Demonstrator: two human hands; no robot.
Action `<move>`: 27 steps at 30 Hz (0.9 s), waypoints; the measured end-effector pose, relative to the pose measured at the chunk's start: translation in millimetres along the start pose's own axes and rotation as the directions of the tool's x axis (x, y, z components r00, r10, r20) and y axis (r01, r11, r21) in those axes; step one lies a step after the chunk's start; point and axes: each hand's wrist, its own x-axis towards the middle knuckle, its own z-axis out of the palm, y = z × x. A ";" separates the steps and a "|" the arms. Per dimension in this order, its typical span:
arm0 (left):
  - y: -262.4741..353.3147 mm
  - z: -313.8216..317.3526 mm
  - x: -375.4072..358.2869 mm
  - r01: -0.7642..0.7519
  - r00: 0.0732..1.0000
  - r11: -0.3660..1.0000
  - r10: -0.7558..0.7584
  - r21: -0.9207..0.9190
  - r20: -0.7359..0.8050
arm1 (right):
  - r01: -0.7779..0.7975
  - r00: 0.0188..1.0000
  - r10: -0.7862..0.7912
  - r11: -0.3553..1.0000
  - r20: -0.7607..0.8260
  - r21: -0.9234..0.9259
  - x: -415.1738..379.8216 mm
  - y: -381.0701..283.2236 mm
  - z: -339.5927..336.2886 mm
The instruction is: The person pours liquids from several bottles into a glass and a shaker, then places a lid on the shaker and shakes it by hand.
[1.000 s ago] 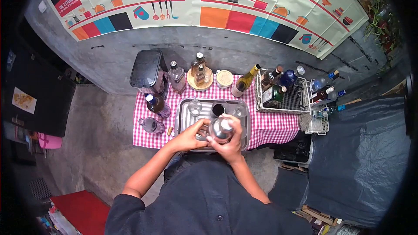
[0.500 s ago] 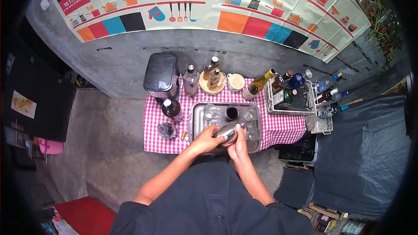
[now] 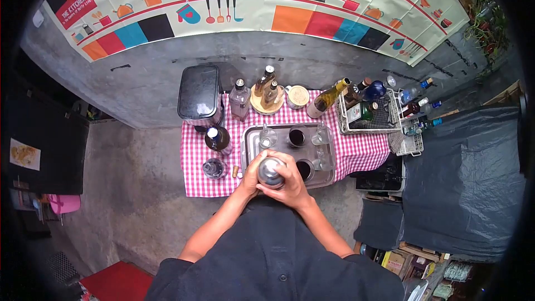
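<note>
A metal cocktail shaker (image 3: 271, 170) stands roughly upright in front of my chest, its rounded top facing the camera. My left hand (image 3: 252, 174) is wrapped around its left side. On the other side, my right hand (image 3: 291, 183) curls round the shaker, with fingers over its upper edge. Just beyond and below my hands lies a metal tray (image 3: 244, 146). It carries a glass of dark liquid (image 3: 297, 137) at the back, a second dark-filled glass (image 3: 305, 169) beside my right hand, and a clear glass mug (image 3: 267, 136). More clear glasses (image 3: 320, 136) stand along its right side.
Left of the tray are a dark bottle with a white cap (image 3: 218, 140), a clear bottle (image 3: 213, 169) and a cork (image 3: 235, 171). Behind it, bottles (image 3: 270, 96) stand on a wooden plate near a lidded cup (image 3: 298, 96). A bottle-filled crate (image 3: 368, 129) sits to the right; a black bin (image 3: 199, 95) is back left.
The shaker has gone from tilted to roughly upright and moved left, nearer my body. My right hand now wraps its side. The second dark-filled glass has come into view.
</note>
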 end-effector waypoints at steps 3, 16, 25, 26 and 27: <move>-14.0 -11.7 6.0 -0.035 0.999 0.994 0.034 0.101 0.015 | -0.250 0.918 0.309 0.938 -0.248 0.241 -24.2 22.4 4.2; -39.1 35.6 12.5 -0.089 0.995 0.971 0.077 0.223 0.061 | -0.171 0.255 0.966 0.092 -0.046 0.981 -38.3 45.8 -51.3; -74.4 59.1 30.3 0.047 0.999 0.999 -0.047 0.017 -0.005 | -0.016 0.997 0.018 0.999 -0.070 0.029 -41.4 36.0 -98.6; -73.6 52.9 35.7 0.122 0.992 0.993 -0.122 -0.009 0.012 | 0.036 0.999 -0.035 0.999 -0.025 0.028 -42.7 35.9 -99.7; -78.9 52.0 39.6 0.121 0.993 0.992 -0.121 -0.044 0.018 | 0.046 0.999 -0.045 0.999 -0.009 0.019 -41.9 35.3 -103.0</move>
